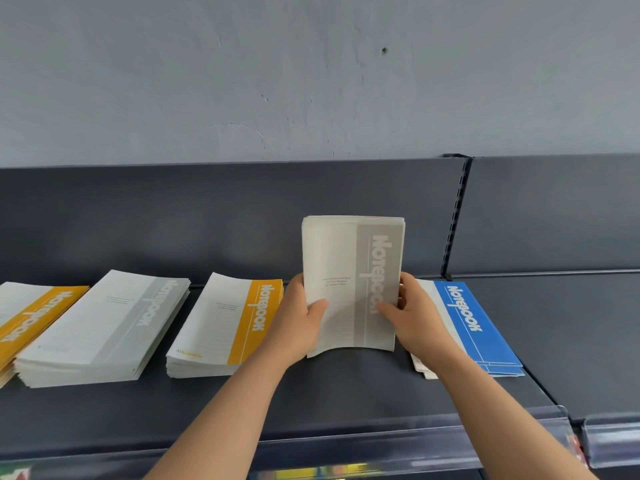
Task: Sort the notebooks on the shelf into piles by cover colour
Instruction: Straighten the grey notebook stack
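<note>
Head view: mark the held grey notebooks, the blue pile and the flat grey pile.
held grey notebooks [332,258], head view, pale half of front cover.
blue pile [485,327], head view, blue band of top cover.
flat grey pile [100,323], head view, middle of top cover.

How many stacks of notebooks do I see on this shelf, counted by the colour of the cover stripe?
Yellow: 2, the left yellow stack and the middle yellow stack.
Grey: 2, the flat grey stack and the held grey stack, gripped upright by the left hand and the right hand.
Blue: 1, the blue stack.
Total: 5 stacks.
</note>
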Motion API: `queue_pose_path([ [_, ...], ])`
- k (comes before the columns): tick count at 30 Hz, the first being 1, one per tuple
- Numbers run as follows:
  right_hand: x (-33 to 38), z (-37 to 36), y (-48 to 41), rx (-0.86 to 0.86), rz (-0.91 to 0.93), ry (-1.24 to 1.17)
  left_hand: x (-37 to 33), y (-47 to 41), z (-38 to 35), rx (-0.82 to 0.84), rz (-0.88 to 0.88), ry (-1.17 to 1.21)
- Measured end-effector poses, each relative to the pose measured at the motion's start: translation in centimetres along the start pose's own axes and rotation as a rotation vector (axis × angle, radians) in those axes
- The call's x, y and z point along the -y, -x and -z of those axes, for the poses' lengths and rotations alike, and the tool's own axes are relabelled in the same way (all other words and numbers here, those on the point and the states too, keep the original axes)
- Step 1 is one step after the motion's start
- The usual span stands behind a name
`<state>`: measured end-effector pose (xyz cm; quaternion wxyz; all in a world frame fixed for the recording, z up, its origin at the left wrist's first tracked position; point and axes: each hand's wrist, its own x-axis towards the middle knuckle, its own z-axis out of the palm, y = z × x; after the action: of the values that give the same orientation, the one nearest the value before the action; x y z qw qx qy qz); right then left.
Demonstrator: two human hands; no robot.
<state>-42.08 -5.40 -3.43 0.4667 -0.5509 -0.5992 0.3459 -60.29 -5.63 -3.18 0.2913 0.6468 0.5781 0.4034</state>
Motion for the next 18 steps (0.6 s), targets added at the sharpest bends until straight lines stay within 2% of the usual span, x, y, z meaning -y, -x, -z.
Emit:
queue_pose_path([
  [3,0.8,0.5,-0.9,0.006,-0.054,0.063,-0.6,-0.6,0.4,-0.038,0.076,-0.010],
  [10,-0.7,0.0,-2.1,0.084,-0.183,0.293,0.8,-1.4,-0.2,0.011,0.239,-0.153],
  [18,-2.3,-1.2,-2.9,0.091,-0.182,0.487,1.4,-2.4,-0.9,0.013,0.278,-0.347],
])
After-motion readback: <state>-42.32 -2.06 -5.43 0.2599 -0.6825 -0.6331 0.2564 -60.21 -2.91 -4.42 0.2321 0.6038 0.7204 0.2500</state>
